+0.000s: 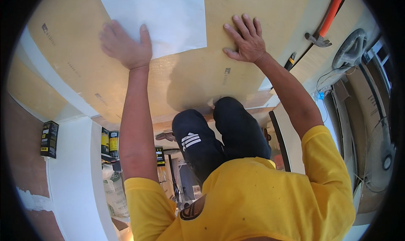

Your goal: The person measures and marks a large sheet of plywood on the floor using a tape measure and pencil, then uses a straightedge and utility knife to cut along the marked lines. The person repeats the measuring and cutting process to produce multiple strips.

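A wide tan covering sheet (198,80) with small dark printed marks spreads out in front of my knees. On its far part lies a smooth white sheet (177,19) with straight edges. My left hand (128,44), slightly blurred, rests with fingers spread across the white sheet's left edge, thumb on the white and the other fingers towards the tan. Flat on the tan sheet, right of the white one and apart from it, my right hand (249,40) has its fingers spread. Neither hand holds anything.
At the far right lies a claw hammer (329,21) with an orange handle, and nearer, a yellow-and-black cutter knife (290,61). A pedestal fan (382,156) and cardboard (369,108) stand at the right. On the left are a black-and-yellow box (49,139) and a white panel edge (78,173).
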The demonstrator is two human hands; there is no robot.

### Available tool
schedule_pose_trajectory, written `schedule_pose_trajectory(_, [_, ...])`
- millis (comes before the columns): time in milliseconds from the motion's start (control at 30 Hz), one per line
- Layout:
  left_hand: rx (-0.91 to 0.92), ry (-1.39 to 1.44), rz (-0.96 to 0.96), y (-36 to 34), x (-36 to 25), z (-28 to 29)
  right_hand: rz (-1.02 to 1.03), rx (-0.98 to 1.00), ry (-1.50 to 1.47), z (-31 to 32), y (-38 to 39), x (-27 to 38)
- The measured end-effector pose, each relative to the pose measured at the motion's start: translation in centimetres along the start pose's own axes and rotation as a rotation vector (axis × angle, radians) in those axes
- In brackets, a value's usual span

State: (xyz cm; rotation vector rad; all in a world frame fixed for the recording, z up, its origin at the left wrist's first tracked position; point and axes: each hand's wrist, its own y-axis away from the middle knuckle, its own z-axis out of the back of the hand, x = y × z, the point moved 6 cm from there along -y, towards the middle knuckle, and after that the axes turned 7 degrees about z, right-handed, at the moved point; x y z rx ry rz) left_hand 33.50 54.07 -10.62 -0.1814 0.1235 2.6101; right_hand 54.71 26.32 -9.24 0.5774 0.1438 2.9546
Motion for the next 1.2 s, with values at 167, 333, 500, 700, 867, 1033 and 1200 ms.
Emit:
schedule_pose_trajectory(167, [0.072,0.005,0.041,-0.1,0.1,-0.1,-0.015,-0.004,-0.002,-0.2,0.1,-0.2])
schedule_pose_trajectory(333, [0.06,-0.052,0.009,0.0,-0.1,-0.1,-0.007,0.026,-0.029,-0.1,0.2,-0.1])
schedule_pose_trajectory(500, [0.032,-0.035,-0.02,0.0,0.1,-0.6,-0.024,0.044,-0.046,0.5,-0.1,0.1])
schedule_pose_trajectory(700, [0.007,-0.009,0.015,0.1,0.3,-0.7,-0.154,0.061,-0.103,2.9,0.0,1.2])
schedule_pose_trajectory(867, [-0.013,0.028,0.009,0.2,0.1,-0.2,-0.797,-0.046,-0.383,5.7,15.7,6.9])
schedule_pose_trajectory(1033, [-0.021,0.112,-0.009,0.0,0.1,0.2,-1.34,0.378,-0.489,3.3,41.2,19.6])
schedule_pose_trajectory(1200, [0.082,0.075,0.004,-0.6,1.0,-0.8,-1.394,0.677,-0.883,-1.8,62.4,41.0])
